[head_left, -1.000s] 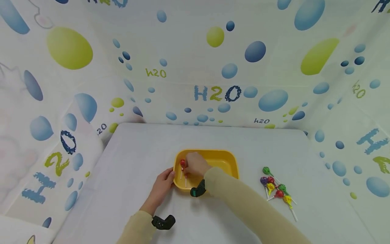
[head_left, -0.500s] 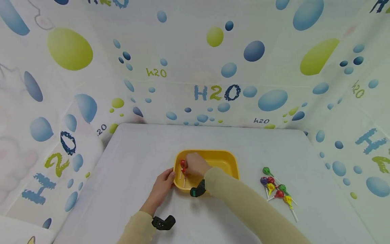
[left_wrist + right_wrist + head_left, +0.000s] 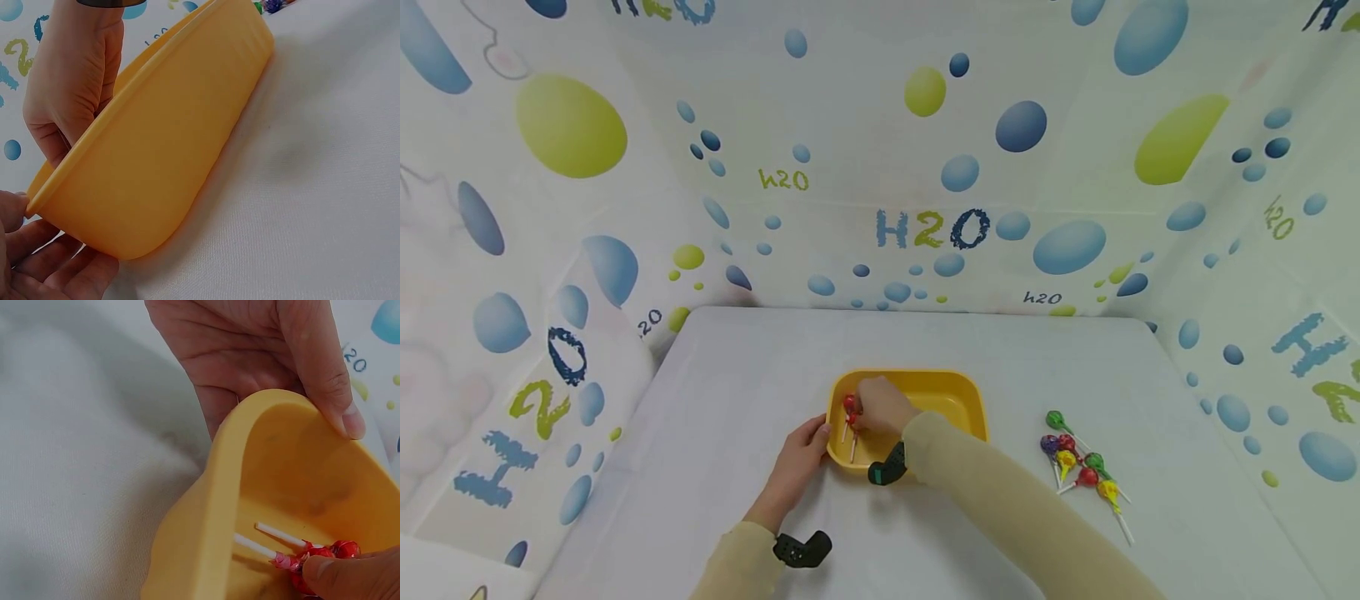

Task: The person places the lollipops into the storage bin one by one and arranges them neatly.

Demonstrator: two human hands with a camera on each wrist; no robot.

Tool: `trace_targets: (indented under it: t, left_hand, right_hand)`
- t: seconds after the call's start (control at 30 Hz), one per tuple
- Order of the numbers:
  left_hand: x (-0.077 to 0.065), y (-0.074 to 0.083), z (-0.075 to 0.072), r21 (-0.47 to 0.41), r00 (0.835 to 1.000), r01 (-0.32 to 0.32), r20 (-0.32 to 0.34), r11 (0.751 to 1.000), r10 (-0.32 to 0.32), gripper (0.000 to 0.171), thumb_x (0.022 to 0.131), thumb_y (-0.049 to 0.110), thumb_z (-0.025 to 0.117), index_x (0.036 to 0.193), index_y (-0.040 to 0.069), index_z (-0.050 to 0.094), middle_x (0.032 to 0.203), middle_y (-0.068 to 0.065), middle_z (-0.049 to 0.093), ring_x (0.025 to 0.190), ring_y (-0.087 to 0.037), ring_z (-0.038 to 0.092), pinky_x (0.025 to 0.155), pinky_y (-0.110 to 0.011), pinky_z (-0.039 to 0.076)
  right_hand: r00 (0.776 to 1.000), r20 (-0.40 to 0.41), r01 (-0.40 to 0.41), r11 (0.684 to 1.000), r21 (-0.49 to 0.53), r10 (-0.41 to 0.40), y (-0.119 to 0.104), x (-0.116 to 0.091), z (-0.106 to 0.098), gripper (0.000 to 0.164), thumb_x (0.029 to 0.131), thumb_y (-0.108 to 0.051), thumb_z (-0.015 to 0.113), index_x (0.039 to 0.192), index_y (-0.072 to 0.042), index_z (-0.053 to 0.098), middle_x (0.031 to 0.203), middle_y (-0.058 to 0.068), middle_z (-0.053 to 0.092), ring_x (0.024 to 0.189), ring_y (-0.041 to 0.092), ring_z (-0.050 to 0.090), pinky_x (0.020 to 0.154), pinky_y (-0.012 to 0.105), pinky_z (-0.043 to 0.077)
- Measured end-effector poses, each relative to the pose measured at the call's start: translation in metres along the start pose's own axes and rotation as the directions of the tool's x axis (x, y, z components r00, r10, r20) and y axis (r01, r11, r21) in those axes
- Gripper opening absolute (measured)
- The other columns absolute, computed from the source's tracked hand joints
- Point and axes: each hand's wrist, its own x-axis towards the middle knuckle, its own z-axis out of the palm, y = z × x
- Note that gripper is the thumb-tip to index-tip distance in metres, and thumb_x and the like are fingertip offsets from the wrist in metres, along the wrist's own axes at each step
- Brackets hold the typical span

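Note:
A yellow plastic tray [image 3: 943, 377] rests on the white table. My left hand [image 3: 797, 458] grips its left end, thumb on the rim and fingers against the outer wall, as the left wrist view shows. My right hand [image 3: 883, 404] reaches down inside the tray. In the right wrist view its thumb presses on a red-wrapped lollipop [image 3: 284, 560], whose head is partly hidden by the thumb. Right beside it lies another red lollipop [image 3: 850, 402], with both white sticks pointing toward the near side of the tray.
To the right of the tray lies a loose pile of lollipops: a purple one [image 3: 1049, 445], green ones [image 3: 1056, 419], red ones [image 3: 1087, 477] and yellow ones [image 3: 1108, 492]. A printed cloth [image 3: 850, 108] hangs behind the table and along both sides.
The lollipop under my right hand has shifted slightly left, closer to the other red one, and more of its wrapper shows. My left hand has stayed on the tray's end.

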Motion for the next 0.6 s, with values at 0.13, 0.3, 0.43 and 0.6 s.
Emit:
trace_targets:
  t: [0.13, 0.3, 0.43, 0.6]
  left_hand:
    - [0.0002, -0.0004, 0.0001, 0.003, 1.0, -0.002, 0.002, 1.0, 0.002, 0.048, 0.111, 0.024, 0.043, 0.152, -0.002, 0.044, 0.148, -0.023, 0.054, 0.114, -0.025, 0.064, 0.099, -0.038, 0.059]
    - [0.0005, -0.0009, 0.0005, 0.002, 1.0, -0.003, 0.004, 1.0, 0.003, 0.048, 0.111, 0.023, 0.043, 0.152, -0.002, 0.044, 0.148, -0.024, 0.054, 0.114, -0.026, 0.064, 0.1, -0.039, 0.059]
    - [0.0007, -0.0009, 0.0011, -0.001, 1.0, -0.002, 0.0, 1.0, 0.002, 0.048, 0.111, 0.023, 0.043, 0.152, -0.002, 0.044, 0.149, -0.024, 0.053, 0.116, -0.026, 0.064, 0.1, -0.039, 0.059]
    - [0.0006, -0.0008, 0.0013, -0.003, 1.0, -0.003, 0.002, 1.0, 0.003, 0.049, 0.111, 0.024, 0.043, 0.152, -0.003, 0.043, 0.15, -0.025, 0.051, 0.117, -0.027, 0.063, 0.1, -0.039, 0.059]
  right_hand:
    - [1.0, 0.004, -0.008, 1.0, 0.007, 0.008, 0.0008, 0.0013, 0.0008, 0.008, 0.089, -0.012, 0.079, 0.09, -0.007, 0.073, 0.082, 0.0, 0.065, 0.078, 0.016, 0.057, 0.073, 0.02, 0.053]
    - [1.0, 0.009, -0.009, 1.0, 0.018, 0.009, 0.0014, 0.001, 0.0002, 0.008, 0.09, -0.011, 0.079, 0.096, -0.006, 0.075, 0.088, 0.001, 0.069, 0.081, 0.016, 0.058, 0.079, 0.022, 0.057]
    - [1.0, 0.009, -0.009, 1.0, 0.024, 0.009, 0.0026, 0.0014, -0.0006, 0.011, 0.09, -0.011, 0.078, 0.099, -0.005, 0.076, 0.094, 0.003, 0.072, 0.081, 0.015, 0.059, 0.08, 0.022, 0.058]
    - [1.0, -0.013, 0.021, 0.998, 0.061, -0.02, 0.0084, -0.002, -0.0057, 0.012, 0.091, -0.012, 0.077, 0.1, -0.004, 0.076, 0.096, 0.004, 0.074, 0.08, 0.015, 0.06, 0.076, 0.023, 0.057]
